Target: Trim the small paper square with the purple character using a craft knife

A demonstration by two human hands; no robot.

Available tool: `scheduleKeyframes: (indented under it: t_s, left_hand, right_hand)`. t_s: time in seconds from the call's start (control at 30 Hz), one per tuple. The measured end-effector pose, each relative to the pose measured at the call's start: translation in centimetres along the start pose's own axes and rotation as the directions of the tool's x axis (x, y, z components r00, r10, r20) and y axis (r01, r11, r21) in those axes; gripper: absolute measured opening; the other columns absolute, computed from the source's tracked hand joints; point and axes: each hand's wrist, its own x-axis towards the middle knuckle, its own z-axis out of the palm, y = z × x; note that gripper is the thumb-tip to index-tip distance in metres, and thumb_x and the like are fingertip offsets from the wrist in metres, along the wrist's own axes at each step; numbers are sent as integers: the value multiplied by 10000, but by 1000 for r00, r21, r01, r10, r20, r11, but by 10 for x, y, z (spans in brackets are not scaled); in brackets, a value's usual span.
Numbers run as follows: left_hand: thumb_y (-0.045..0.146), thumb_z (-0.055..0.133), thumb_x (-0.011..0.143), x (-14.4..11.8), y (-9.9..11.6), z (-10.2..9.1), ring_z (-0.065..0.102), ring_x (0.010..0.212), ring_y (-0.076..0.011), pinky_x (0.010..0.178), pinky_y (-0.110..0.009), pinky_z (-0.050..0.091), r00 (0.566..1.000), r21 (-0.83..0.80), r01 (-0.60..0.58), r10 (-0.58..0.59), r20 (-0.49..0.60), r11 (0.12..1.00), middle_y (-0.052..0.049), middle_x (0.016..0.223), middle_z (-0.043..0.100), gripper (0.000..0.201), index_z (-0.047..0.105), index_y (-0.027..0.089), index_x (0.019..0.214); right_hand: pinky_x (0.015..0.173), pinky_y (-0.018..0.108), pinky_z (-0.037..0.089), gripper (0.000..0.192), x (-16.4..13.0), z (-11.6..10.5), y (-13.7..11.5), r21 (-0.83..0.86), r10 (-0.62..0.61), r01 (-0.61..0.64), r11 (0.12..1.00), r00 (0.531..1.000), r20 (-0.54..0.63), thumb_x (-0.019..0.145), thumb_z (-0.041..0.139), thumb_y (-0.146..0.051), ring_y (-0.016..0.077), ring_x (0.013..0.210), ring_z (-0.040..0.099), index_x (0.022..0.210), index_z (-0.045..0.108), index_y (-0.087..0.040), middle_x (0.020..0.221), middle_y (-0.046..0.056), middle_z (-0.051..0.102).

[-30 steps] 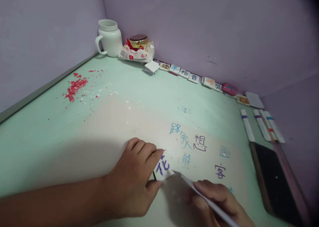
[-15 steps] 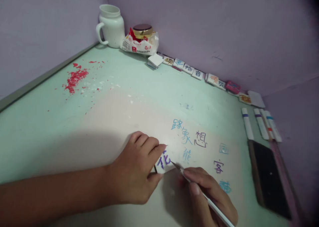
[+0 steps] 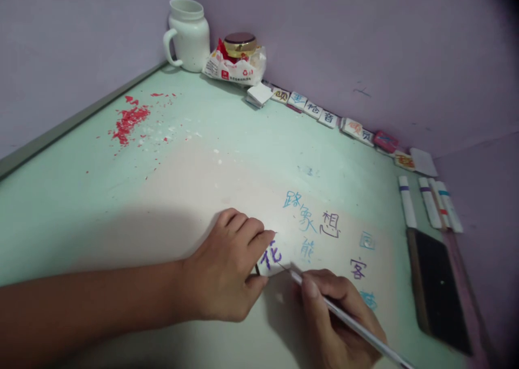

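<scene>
1. Left hand pinches small white tile, purple character on it, on table.
2. Right hand, at tile's 4 o'clock, fingers closed round thin tool; tip touches tile edge.

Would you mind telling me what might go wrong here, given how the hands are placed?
The pen tip sits at the tile edge beside the left hand fingertips, so a slip might mark them. The right hand rests near the written characters and may smudge them.

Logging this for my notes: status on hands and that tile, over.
Left hand pinching small tile. Right hand holding thin tool, tip at tile's edge. Nothing in the way.
</scene>
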Motion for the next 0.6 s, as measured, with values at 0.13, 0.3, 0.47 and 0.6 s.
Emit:
scheduleKeyframes:
  t_s: [0.13, 0.3, 0.47, 0.6]
  left_hand:
    - [182, 608, 711, -1, 2, 0, 521, 924, -281, 875, -467, 372, 1000, 3, 4, -4, 2, 1000, -108, 984, 577, 413, 582, 115, 1119]
    - [195, 614, 720, -1, 2, 0, 516, 925, -282, 874, -470, 366, 1000, -6, 2, -2, 10, 1000, -114, 996, 580, 420, 578, 106, 1129]
    - [187, 589, 734, 2, 2, -1, 519, 927, -281, 879, -470, 364, 1000, -1, 18, -18, 26, 1000, -108, 988, 579, 364, 582, 120, 1092]
    - [187, 589, 730, 3, 3, -2, 527, 918, -275, 877, -467, 373, 999, -9, 32, -31, 36, 999, -95, 978, 585, 348, 578, 135, 1075]
  right_hand:
    - [478, 193, 446, 119, 4, 0, -3, 35, -62, 61, 998, 998, 26, 865, 564, -129, 91, 525, 559, 786, 582, -215, 658, -30, 629]
    - [495, 186, 459, 142, 8, 3, -2, -39, -85, 87, 995, 995, 55, 900, 522, -146, 94, 550, 573, 876, 638, -223, 689, -25, 629]
    - [504, 159, 448, 137, 7, 11, -1, -59, -115, 118, 991, 992, 53, 901, 520, -127, 73, 548, 556, 886, 614, -225, 684, -41, 612]
    - [482, 149, 427, 131, 6, 16, -1, -77, -88, 90, 993, 996, 23, 914, 511, -149, 65, 522, 530, 859, 603, -225, 641, -53, 582]
